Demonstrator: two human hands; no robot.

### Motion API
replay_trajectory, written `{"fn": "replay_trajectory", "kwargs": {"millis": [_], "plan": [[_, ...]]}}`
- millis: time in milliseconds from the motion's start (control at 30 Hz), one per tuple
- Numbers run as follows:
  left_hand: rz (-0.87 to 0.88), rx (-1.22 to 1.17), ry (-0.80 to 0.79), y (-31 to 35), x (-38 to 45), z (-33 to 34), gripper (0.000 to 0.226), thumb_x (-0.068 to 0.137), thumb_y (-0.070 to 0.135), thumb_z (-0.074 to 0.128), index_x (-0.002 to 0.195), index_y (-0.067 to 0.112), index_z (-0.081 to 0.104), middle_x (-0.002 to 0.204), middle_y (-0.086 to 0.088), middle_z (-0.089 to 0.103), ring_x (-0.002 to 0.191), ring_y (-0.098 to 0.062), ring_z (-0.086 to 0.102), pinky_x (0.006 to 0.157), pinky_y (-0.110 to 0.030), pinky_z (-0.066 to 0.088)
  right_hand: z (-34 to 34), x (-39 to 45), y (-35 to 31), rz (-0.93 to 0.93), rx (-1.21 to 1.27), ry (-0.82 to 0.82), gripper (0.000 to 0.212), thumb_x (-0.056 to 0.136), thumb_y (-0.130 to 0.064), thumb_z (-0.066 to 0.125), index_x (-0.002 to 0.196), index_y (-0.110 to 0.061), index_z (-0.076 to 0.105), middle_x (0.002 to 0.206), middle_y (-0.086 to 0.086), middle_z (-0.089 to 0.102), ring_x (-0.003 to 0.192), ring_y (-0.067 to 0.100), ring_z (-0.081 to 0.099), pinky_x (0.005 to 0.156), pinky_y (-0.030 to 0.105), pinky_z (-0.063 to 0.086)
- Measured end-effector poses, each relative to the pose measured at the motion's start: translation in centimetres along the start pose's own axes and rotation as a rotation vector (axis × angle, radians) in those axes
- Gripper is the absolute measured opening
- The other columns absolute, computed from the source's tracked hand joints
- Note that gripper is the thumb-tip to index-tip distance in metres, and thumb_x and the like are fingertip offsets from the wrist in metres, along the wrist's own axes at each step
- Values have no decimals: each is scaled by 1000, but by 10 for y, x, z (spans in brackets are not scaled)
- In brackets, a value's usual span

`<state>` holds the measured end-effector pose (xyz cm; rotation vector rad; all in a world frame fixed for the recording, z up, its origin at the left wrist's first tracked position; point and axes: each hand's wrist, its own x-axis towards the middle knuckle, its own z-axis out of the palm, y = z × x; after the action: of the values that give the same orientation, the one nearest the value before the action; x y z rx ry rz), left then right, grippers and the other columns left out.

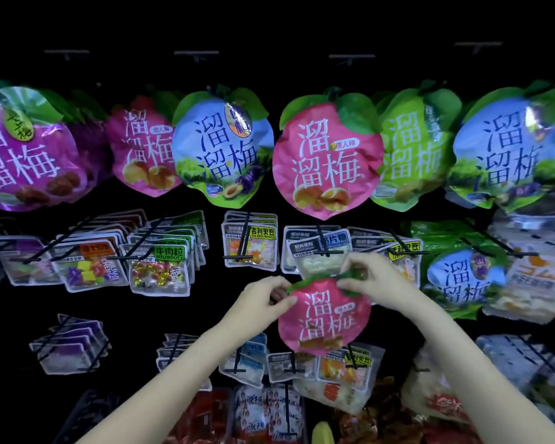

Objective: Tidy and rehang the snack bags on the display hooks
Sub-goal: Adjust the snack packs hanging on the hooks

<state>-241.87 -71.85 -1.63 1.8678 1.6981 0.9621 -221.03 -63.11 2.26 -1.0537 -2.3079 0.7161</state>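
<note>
A round pink snack bag (324, 318) with green leaf top hangs in the air in front of the display, held by both hands. My left hand (260, 299) pinches its upper left edge. My right hand (372, 277) grips its green top on the right. Directly above it, a bigger-looking pink bag (327, 155) of the same kind hangs on the top row. Just above my hands, a black display hook (322, 241) sticks out over small clear packets.
The top row holds round bags: purple (23, 149), pink (141, 145), blue (221, 145), green (410, 145), blue (510, 145). Hooks with small clear snack packets (157, 267) fill the middle row. A blue round bag (462, 280) hangs at the right. Red packets (205, 418) lie at the bottom.
</note>
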Motion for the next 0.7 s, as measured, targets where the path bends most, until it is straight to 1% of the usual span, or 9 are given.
{"fn": "replay_trajectory", "kwargs": {"millis": [67, 133, 233, 300, 367, 433, 500, 567, 700], "plan": [[74, -34, -74, 9, -4, -6, 11, 89, 26, 61, 100, 23, 62, 97, 7, 64, 88, -3, 59, 79, -19, 49, -13, -16, -10, -22, 35, -11, 24, 76, -9, 75, 68, -20, 55, 75, -5, 61, 74, 9, 58, 70, 30, 44], [160, -140, -29, 28, -4, -16, 8, 89, 23, 62, 95, 28, 61, 97, 9, 66, 88, -2, 61, 81, -21, 51, -31, -23, -31, -77, 100, 79, 17, 75, -6, 74, 74, -16, 60, 78, -1, 64, 74, 8, 60, 73, 31, 47], [290, -334, 178, 67, 7, -41, 15, 87, 16, 62, 87, 30, 59, 91, 9, 67, 86, -7, 64, 77, -22, 53, -64, -18, -74, -243, 156, 340, 25, 77, -3, 72, 87, -23, 60, 93, -11, 63, 89, -2, 59, 85, 17, 46], [353, -403, 309, 91, 20, -62, 14, 87, 13, 62, 85, 26, 59, 90, 7, 67, 87, -12, 64, 77, -24, 53, -80, -5, -99, -370, 108, 532, 26, 80, -5, 69, 92, -24, 56, 98, -16, 57, 98, 2, 56, 91, 16, 42], [365, -432, 365, 109, 33, -81, 11, 88, 14, 60, 86, 24, 58, 91, 4, 66, 87, -13, 63, 75, -20, 54, -90, 13, -114, -467, -24, 719, 16, 81, -9, 66, 91, -19, 60, 95, -14, 50, 96, -1, 50, 91, 13, 37], [367, -429, 408, 119, 43, -96, 7, 89, 17, 59, 87, 23, 57, 92, 3, 65, 87, -10, 62, 73, -15, 52, -96, 32, -123, -485, -80, 836, 11, 81, -11, 66, 92, -12, 67, 95, -6, 47, 94, -6, 45, 88, 7, 33], [368, -450, 444, 123, 52, -107, 8, 90, 17, 59, 85, 23, 57, 89, 4, 65, 83, -8, 62, 70, -15, 52, -98, 48, -129, -474, -70, 879, 12, 83, -11, 65, 94, -10, 69, 97, -2, 48, 92, -6, 44, 85, 2, 30], [342, -476, 464, 124, 61, -113, 11, 90, 16, 60, 83, 24, 56, 85, 6, 64, 80, -6, 62, 69, -16, 52, -97, 61, -133, -451, -34, 907, 12, 83, -12, 65, 94, -9, 70, 96, -1, 49, 90, -2, 46, 83, 0, 29], [260, -438, 490, 123, 78, -121, 8, 90, 21, 60, 83, 21, 56, 87, 2, 65, 86, -14, 63, 74, -25, 53, -95, 79, -134, -402, 7, 947, 13, 85, -13, 65, 95, -7, 70, 97, -1, 47, 85, -8, 44, 82, -1, 30]]}}
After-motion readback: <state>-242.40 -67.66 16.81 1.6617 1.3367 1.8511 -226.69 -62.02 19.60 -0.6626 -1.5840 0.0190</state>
